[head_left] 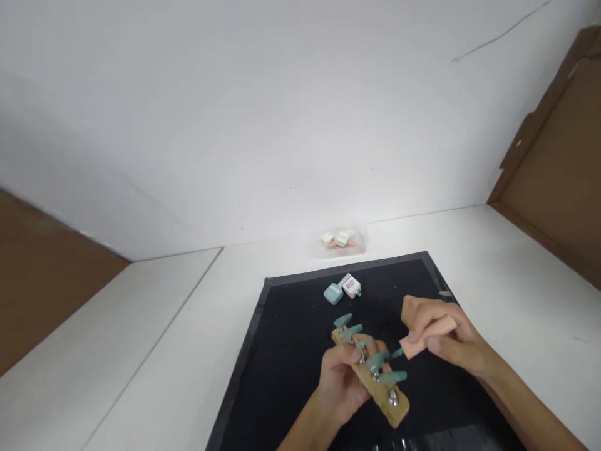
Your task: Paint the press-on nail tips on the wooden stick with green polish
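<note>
My left hand [340, 382] is closed round a wooden strip [375, 385] that carries several teal false nails [350, 332] on small metal stands. My right hand [441, 335] pinches a peach wedge sponge [425, 338], whose lower tip touches one teal nail [398, 353] near the strip's middle. Both hands hover over a black mat [291, 351]. A teal square bottle [333, 293] and a small white bottle with a teal cap [351, 286] lie on the mat's far part.
A clear tray [342, 241] with small white and peach pieces stands by the white wall beyond the mat. The mat lies on a white table [154, 369]. Brown board [558, 169] leans at the right; a brown surface [42, 288] lies to the left.
</note>
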Motion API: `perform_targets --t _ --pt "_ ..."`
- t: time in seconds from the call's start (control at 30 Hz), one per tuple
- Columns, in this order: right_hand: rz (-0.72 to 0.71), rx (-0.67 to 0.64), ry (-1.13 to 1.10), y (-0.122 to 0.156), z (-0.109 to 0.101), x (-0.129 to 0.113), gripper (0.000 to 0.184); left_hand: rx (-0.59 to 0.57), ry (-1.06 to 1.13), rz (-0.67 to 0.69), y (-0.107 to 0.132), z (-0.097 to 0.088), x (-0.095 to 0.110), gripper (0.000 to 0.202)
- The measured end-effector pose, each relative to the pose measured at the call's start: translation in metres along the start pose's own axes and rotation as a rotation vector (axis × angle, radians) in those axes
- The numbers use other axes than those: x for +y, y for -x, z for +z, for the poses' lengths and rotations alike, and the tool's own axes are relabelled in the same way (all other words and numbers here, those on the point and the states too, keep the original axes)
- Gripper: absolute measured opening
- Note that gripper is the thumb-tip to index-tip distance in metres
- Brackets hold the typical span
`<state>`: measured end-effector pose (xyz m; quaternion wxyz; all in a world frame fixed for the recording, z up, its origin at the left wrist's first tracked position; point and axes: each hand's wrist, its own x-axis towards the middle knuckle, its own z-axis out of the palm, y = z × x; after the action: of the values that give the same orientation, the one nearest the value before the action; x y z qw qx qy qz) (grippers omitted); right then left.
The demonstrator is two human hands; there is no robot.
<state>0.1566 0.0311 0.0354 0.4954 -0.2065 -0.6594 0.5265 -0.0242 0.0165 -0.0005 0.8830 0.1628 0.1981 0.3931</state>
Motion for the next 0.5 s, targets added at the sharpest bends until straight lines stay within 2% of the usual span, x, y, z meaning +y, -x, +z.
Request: perform_targets --t 0.1,0.3,0.5 --pt "-0.006 -0.038 0.048 -0.0013 0.0009 -0.0019 0.019 0.007 -0.002 -0.014 -0.0002 0.001 0.0007 0.014" --pt "-0.004 0.008 0.02 0.001 -0.0002 -0.0012 0.02 -0.031 -0.019 -0.002 0.0002 -0.0039 -0.0003 0.016" --pt "-0.002 -0.026 0.05 0.0003 0.0028 -0.0014 0.02 -0.009 -0.016 0.004 -0.0018 -0.0005 -0.001 0.015"
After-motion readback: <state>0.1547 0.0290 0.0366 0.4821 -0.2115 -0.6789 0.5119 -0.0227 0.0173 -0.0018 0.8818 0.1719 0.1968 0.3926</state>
